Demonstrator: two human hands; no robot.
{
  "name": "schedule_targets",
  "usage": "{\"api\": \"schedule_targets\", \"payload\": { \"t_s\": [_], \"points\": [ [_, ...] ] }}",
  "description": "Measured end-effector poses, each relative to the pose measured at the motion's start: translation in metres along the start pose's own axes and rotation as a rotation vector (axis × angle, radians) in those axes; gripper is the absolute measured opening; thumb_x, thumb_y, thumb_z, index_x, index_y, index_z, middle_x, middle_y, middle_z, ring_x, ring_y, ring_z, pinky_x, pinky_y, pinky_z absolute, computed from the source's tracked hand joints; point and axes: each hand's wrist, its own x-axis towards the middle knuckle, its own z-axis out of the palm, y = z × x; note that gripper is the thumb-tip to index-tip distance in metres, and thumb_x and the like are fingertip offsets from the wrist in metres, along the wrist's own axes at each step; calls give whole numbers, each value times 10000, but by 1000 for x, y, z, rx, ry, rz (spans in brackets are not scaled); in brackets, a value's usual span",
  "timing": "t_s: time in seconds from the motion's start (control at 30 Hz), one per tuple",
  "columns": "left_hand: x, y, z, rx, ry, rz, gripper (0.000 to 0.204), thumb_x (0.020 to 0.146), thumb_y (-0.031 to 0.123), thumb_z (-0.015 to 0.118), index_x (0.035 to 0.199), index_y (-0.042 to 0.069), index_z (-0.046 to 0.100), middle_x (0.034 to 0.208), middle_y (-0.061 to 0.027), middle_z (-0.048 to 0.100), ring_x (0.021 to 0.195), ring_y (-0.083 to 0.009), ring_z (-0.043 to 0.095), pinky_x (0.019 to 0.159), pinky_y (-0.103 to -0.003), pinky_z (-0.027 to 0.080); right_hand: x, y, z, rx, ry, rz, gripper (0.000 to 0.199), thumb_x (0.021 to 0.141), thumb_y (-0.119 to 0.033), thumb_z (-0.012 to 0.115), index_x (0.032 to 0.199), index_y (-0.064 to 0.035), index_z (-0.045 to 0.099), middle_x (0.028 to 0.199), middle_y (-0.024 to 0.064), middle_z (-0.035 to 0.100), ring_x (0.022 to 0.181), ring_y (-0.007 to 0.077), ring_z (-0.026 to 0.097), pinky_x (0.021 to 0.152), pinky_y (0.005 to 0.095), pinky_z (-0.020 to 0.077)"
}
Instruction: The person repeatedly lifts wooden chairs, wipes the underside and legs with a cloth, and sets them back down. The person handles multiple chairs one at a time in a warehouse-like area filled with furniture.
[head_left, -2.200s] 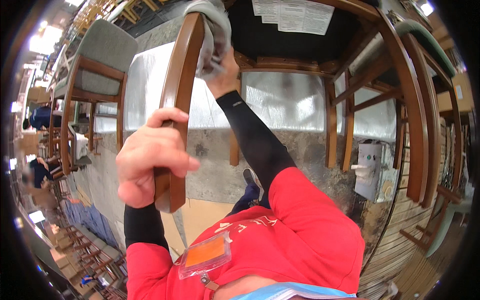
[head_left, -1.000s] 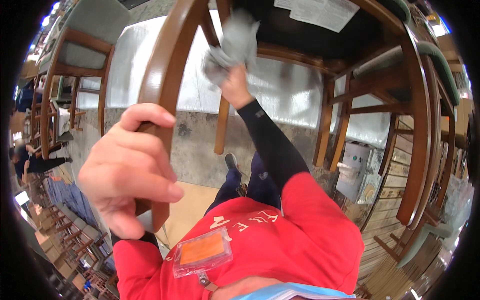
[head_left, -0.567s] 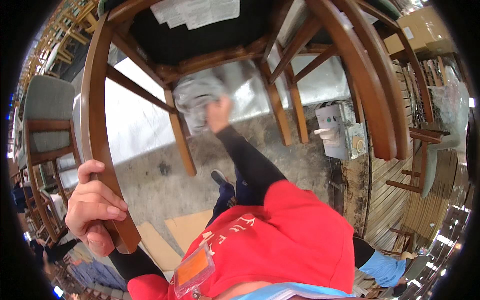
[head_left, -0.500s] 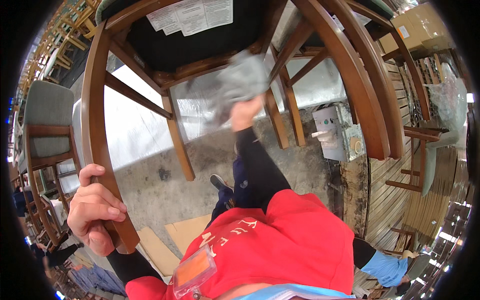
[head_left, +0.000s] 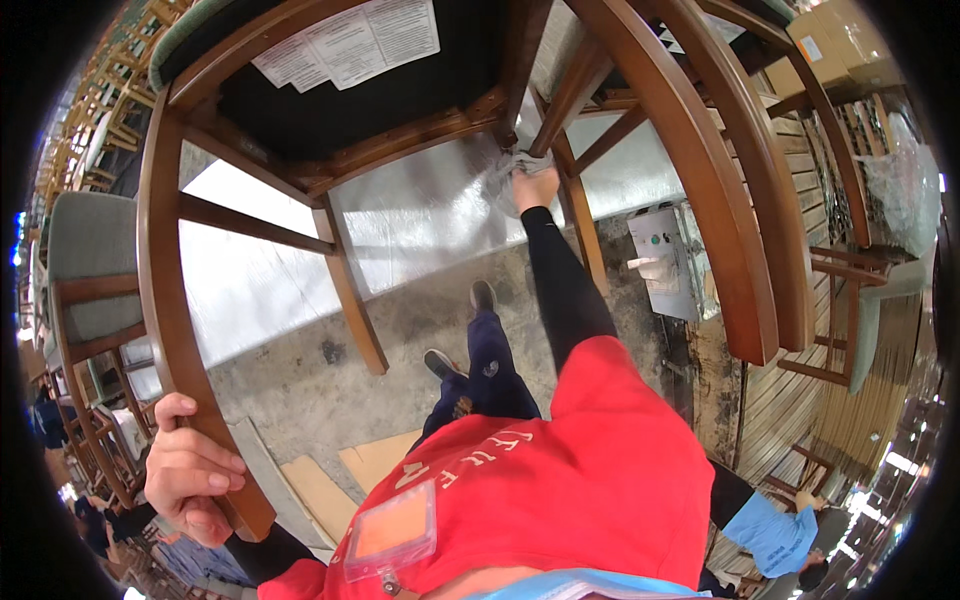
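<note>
A brown wooden chair is tipped over, its black underside (head_left: 390, 105) facing me with white paper sheets (head_left: 370, 45) on it. My left hand (head_left: 195, 472) grips the end of its near left leg (head_left: 165, 290), fingers wrapped round the wood. Ahead of me, with the arm stretched out, my right hand (head_left: 537, 188) is closed on a crumpled grey cloth (head_left: 508, 175). The cloth lies against the chair's frame, beside a corner where a leg and rails meet. Part of it is hidden by my fingers and the wood.
More brown chair legs (head_left: 690, 150) rise close on the right. Beyond them stand a grey metal box (head_left: 660, 255) and a cardboard box (head_left: 835, 45). Upholstered chairs (head_left: 92, 240) line the left. Cardboard sheets (head_left: 375, 460) lie on the floor. A person in a blue shirt (head_left: 770, 535) is at lower right.
My right hand and the cloth have moved right and away from me, up to the chair's frame. The chair has shifted a little to the left, with my left hand still on its leg.
</note>
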Motion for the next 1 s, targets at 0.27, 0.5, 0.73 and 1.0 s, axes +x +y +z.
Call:
{"api": "schedule_targets", "payload": {
  "t_s": [0.27,0.5,0.73,1.0],
  "points": [
    [-26,0,-23,-7,-151,14,371,997,530,514,957,180,630,646,69,657,596,-107,662,976,-517,287,83,-177,-35,46,300,-622,264,827,-188,801,841,33,659,788,97,701,660,231,628,625,382,489],
    [-17,11,-31,9,-145,-10,270,890,387,582,1054,197,681,679,73,648,638,-106,644,979,-510,257,-18,7,-15,-792,-81,-204,610,760,-316,805,1229,31,629,1259,236,617,1148,405,593,993,459,473],
    [-9,9,4,32,92,78,390,997,439,485,903,85,620,596,5,557,556,-147,556,1051,-584,343,-76,11,-90,-1003,-489,-143,401,870,-434,707,873,-34,731,948,187,726,965,378,689,804,481,566],
    [8,15,12,-47,134,-5,495,981,481,548,850,20,673,589,-6,567,569,-118,526,1050,-494,392,-189,39,-252,-1079,-1317,49,494,879,-413,633,1150,-8,715,1139,233,710,1083,376,682,936,473,526]
  ]
}}
